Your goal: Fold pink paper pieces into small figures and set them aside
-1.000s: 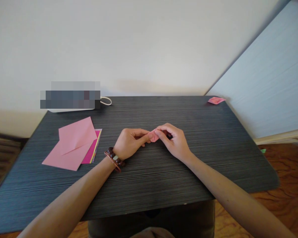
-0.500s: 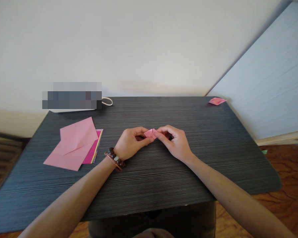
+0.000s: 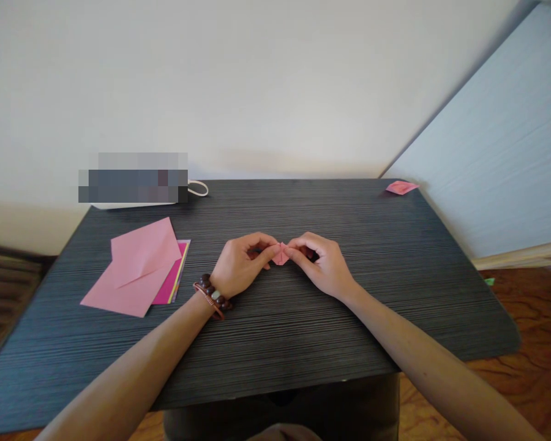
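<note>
A small folded piece of pink paper (image 3: 280, 255) is pinched between my two hands, just above the middle of the dark table. My left hand (image 3: 244, 260), with a beaded bracelet at the wrist, grips its left side between thumb and fingers. From the other side my right hand (image 3: 319, 260) pinches its right part. Both thumbs lie on the near face, and the fingertips behind are partly hidden. Pink sheets of paper (image 3: 138, 269) lie to the left of my left hand, over a stack of coloured paper (image 3: 172, 282).
The dark wood-grain table (image 3: 280, 343) meets a pale wall at the back. A folded pink paper piece (image 3: 401, 187) lies at the far right corner. At the back left stands a blurred-out object (image 3: 138, 187) with a white loop (image 3: 199, 188). A light panel (image 3: 500, 128) rises on the right.
The folded paper has turned in my fingers, its lower part now showing below the thumbs. My left thumb has moved up to its upper left edge. The sheets have not moved.
</note>
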The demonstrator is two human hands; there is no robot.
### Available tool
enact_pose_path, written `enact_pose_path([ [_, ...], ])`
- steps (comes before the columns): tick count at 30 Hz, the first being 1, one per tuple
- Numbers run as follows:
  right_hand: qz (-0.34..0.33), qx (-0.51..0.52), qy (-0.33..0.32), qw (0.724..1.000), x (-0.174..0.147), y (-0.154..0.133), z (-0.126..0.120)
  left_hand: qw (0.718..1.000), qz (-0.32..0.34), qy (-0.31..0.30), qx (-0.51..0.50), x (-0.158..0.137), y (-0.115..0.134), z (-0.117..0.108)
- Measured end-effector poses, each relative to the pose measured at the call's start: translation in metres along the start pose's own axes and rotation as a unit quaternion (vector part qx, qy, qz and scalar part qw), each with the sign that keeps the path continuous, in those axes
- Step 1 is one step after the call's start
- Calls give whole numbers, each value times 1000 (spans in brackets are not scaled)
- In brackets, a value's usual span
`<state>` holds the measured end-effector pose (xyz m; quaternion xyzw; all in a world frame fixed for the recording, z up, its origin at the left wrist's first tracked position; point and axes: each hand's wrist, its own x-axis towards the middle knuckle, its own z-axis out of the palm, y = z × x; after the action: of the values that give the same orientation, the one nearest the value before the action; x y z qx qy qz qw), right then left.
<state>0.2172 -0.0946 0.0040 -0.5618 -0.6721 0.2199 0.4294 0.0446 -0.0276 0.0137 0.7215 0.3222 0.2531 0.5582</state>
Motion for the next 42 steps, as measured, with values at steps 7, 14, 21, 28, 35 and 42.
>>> enact_pose_path([
  [7,27,0,5,1000,-1,1,2,999,5,42,-25,1,-1,0],
  [14,22,-41,-31,998,1,-1,3,995,19,88,-47,3,-9,-2],
  [21,-17,-55,-67,996,0,0,3,997,11,69,45,1,-10,-2],
  [28,-56,-67,-80,993,-1,-2,5,998,-2,56,-18,3,-7,-7],
  [35,-25,-38,-76,996,1,-1,1,996,-16,66,-60,4,-8,-5],
  [42,19,-13,-15,1000,-1,-1,-1,998,7,35,-51,5,-4,-6],
])
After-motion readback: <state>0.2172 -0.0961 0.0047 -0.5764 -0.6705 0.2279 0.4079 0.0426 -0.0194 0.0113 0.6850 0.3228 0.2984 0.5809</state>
